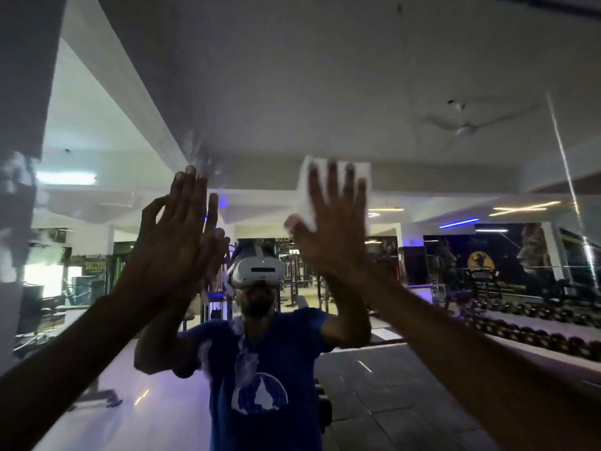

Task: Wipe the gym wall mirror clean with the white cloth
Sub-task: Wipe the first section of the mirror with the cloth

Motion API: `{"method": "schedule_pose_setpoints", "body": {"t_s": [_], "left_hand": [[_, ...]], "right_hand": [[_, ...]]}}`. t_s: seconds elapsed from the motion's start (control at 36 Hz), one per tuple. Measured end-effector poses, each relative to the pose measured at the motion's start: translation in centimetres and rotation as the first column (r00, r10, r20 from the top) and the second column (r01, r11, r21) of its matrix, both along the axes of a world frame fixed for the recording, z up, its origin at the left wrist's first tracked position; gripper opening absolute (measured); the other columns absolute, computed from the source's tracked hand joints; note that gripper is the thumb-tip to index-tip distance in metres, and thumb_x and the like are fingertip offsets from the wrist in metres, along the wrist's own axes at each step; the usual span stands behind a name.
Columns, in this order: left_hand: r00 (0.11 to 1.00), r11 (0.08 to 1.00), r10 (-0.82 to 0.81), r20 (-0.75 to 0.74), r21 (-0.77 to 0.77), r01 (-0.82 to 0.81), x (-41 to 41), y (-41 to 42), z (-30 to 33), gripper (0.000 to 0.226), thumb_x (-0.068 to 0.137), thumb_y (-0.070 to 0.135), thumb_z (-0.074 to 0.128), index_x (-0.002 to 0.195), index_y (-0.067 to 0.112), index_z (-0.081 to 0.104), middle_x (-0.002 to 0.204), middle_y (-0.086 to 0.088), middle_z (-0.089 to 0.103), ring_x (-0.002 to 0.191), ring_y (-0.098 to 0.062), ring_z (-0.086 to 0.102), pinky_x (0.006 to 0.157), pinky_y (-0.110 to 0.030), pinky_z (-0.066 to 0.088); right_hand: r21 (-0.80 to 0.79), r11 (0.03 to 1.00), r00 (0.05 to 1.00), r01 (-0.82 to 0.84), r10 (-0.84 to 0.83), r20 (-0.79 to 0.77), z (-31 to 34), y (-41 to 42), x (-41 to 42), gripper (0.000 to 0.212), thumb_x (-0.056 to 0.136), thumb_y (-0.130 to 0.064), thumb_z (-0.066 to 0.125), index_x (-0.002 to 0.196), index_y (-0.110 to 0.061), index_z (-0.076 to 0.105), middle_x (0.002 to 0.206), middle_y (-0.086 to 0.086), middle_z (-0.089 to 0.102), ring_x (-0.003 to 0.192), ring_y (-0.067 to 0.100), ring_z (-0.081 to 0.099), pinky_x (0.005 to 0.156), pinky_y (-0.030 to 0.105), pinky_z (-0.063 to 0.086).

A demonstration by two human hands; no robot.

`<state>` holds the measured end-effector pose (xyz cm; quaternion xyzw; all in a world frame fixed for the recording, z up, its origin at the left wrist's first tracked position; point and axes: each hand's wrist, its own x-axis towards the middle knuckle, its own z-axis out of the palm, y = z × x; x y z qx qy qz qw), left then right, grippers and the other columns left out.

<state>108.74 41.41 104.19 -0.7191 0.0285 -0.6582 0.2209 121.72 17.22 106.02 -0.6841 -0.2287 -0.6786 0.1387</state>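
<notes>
Both arms are raised against the wall mirror (pixel 292 92), which fills the view from edge to edge. The white cloth (pixel 335 183) is pressed flat to the glass under the right hand (pixel 331 222), up in the middle of the mirror, just right of its centre line. The right fingers are spread wide and straight over the cloth, nothing curled round it; the cloth's top edge and a lower left corner are seen poking out past the fingertips and thumb. The left hand (pixel 177 236) is held up beside it, apart from the cloth, fingers straight and close together, holding nothing; whether the palm is actually touching the glass cannot be told. Between the two forearms the person's reflection is seen: a white headset (pixel 258 271) and a blue T-shirt (pixel 260 369) with a white emblem. Smears are visible on the glass near the mirror's left edge. In the reflection, a ceiling fan (pixel 465 125) is shown toward the upper right, and a long rack of dumbbells (pixel 533 333) runs along the lower right.
</notes>
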Motion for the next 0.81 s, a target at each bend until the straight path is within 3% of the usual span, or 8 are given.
{"method": "schedule_pose_setpoints", "body": {"t_s": [0.08,0.14,0.19,0.31,0.42,0.58,0.67,0.81], "left_hand": [[1.0,1.0,-0.025,-0.015,-0.011,0.025,0.9,-0.8,0.9,0.072,0.106,0.042,0.022,0.161,-0.004,0.028,0.169,-0.026,0.022,0.158,-0.038,0.022,0.117,-0.049,0.023],[0.999,0.999,-0.022,-0.032,-0.025,0.021,1.6,-0.7,0.9,0.073,0.106,0.045,0.021,0.162,-0.002,0.028,0.169,-0.025,0.024,0.159,-0.037,0.021,0.119,-0.049,0.021],[0.999,1.0,0.02,-0.047,-0.013,-0.021,2.2,0.2,0.7,0.073,0.106,0.046,0.023,0.164,0.001,0.024,0.171,-0.021,0.022,0.161,-0.032,0.017,0.122,-0.049,0.018],[0.997,0.998,0.067,-0.042,0.019,-0.067,2.7,2.1,0.1,0.073,0.107,0.047,0.021,0.166,0.004,0.02,0.173,-0.017,0.018,0.162,-0.028,0.013,0.126,-0.048,0.015],[0.997,0.997,0.073,-0.025,0.035,-0.072,2.7,2.2,-0.3,0.072,0.108,0.046,0.022,0.165,0.001,0.022,0.172,-0.02,0.021,0.162,-0.031,0.015,0.126,-0.05,0.016],[0.998,0.998,0.058,-0.027,-0.005,-0.058,3.0,0.5,-0.9,0.074,0.107,0.047,0.022,0.164,0.001,0.024,0.171,-0.023,0.022,0.162,-0.034,0.015,0.126,-0.05,0.013],[0.998,0.999,0.044,-0.037,0.005,-0.044,3.1,0.5,-1.7,0.074,0.108,0.048,0.021,0.164,0.0,0.022,0.171,-0.023,0.02,0.162,-0.034,0.014,0.126,-0.05,0.013],[0.999,0.999,-0.032,-0.044,-0.008,0.031,2.7,0.2,-2.1,0.072,0.107,0.043,0.029,0.163,-0.001,0.022,0.171,-0.023,0.02,0.162,-0.035,0.013,0.126,-0.05,0.013]], "right_hand": [[-0.393,0.919,0.996,-0.03,0.062,0.07,-4.6,3.5,-1.7,0.088,0.102,-0.07,0.036,0.17,-0.02,0.012,0.177,0.017,0.0,0.162,0.043,-0.007,0.128,0.066,0.004],[-0.487,0.873,0.985,-0.026,0.106,0.137,-3.4,1.5,-0.6,0.08,0.102,-0.063,0.033,0.169,-0.021,0.018,0.177,0.015,0.011,0.163,0.041,0.004,0.129,0.063,0.006],[-0.423,0.906,0.987,-0.014,0.082,0.141,-0.1,-2.2,1.3,0.078,0.1,-0.057,0.036,0.168,-0.021,0.024,0.175,0.012,0.021,0.162,0.039,0.014,0.129,0.062,0.011],[0.002,0.996,0.996,0.091,-0.091,-0.004,6.0,-11.3,5.7,0.079,0.104,-0.063,0.022,0.17,-0.019,0.019,0.176,0.012,0.018,0.161,0.039,0.017,0.125,0.063,0.021],[0.205,0.973,0.994,0.107,-0.1,-0.044,4.7,-8.9,5.2,0.081,0.104,-0.064,0.019,0.17,-0.019,0.015,0.176,0.015,0.013,0.162,0.041,0.015,0.127,0.064,0.018],[-0.246,0.966,0.997,-0.078,0.075,-0.019,-10.7,0.9,-0.6,0.087,0.103,-0.064,0.037,0.171,-0.019,0.005,0.177,0.014,-0.007,0.163,0.039,-0.009,0.127,0.069,0.005],[-0.267,0.96,0.996,-0.086,0.079,-0.035,-13.3,0.2,-0.4,0.092,0.101,-0.057,0.052,0.17,-0.013,0.01,0.177,0.017,-0.005,0.163,0.039,-0.006,0.127,0.069,0.007],[-0.144,0.989,0.999,-0.026,0.019,-0.045,-8.7,2.0,-1.1,0.093,0.095,-0.06,0.045,0.164,-0.002,0.021,0.174,0.026,-0.006,0.163,0.041,-0.008,0.13,0.063,-0.001]]}}
